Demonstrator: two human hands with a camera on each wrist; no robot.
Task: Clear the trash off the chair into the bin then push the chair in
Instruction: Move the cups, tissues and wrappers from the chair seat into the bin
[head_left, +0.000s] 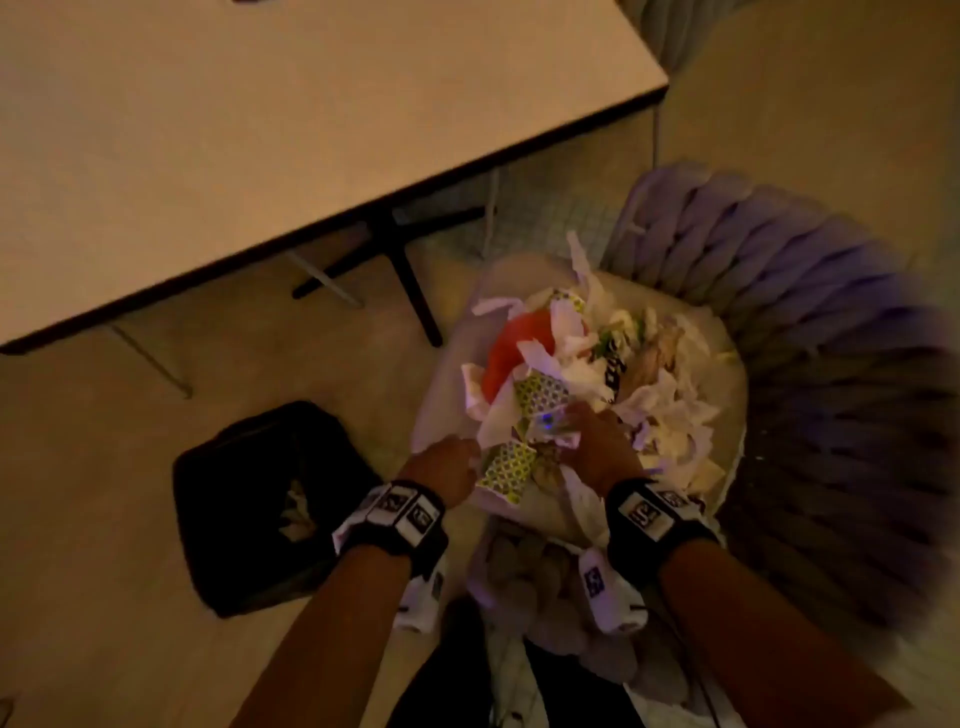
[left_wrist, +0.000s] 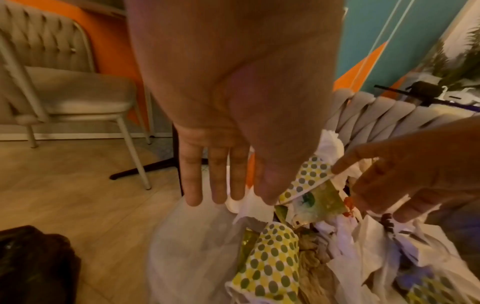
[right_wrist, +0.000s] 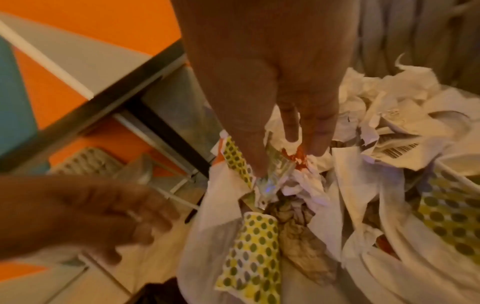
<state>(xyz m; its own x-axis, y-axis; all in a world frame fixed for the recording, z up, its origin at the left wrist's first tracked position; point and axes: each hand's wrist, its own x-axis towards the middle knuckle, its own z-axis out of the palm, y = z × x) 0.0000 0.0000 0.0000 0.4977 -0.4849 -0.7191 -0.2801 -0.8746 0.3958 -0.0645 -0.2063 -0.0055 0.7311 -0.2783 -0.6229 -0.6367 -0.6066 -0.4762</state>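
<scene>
1. The chair (head_left: 810, 332) stands at the right of the scene, pulled out from the worktop (head_left: 249, 135); its padded, woven-looking back curves round the far and right sides of the seat.
2. The trash (head_left: 587, 364) lies heaped on the chair seat: crumpled white paper, an orange piece at the far left of the heap, and paper printed with yellow and green dots.
3. One dotted wrapper (right_wrist: 253, 259) hangs over the near edge of the seat, between the two hands.
4. The left hand (left_wrist: 233, 115) hovers at the near left edge of the heap. Its fingers are straight and side by side, and it holds nothing. The thumb tip is just beside a dotted piece; whether it touches, I cannot tell.
5. The right hand (right_wrist: 272, 82) reaches down into the heap, its fingertips (right_wrist: 318, 144) pressed among crumpled white paper and a shiny scrap with a red smear. The thumb and fingers appear to close on that scrap, though the blur leaves the hold uncertain.
6. The bin (head_left: 270, 504), lined with a black bag, sits on the floor to the near left of the chair, beside the left wrist, with a little pale paper inside it.
7. A second, beige chair (left_wrist: 67, 94) stands on the far left in the left wrist view, by an orange and teal wall.
</scene>
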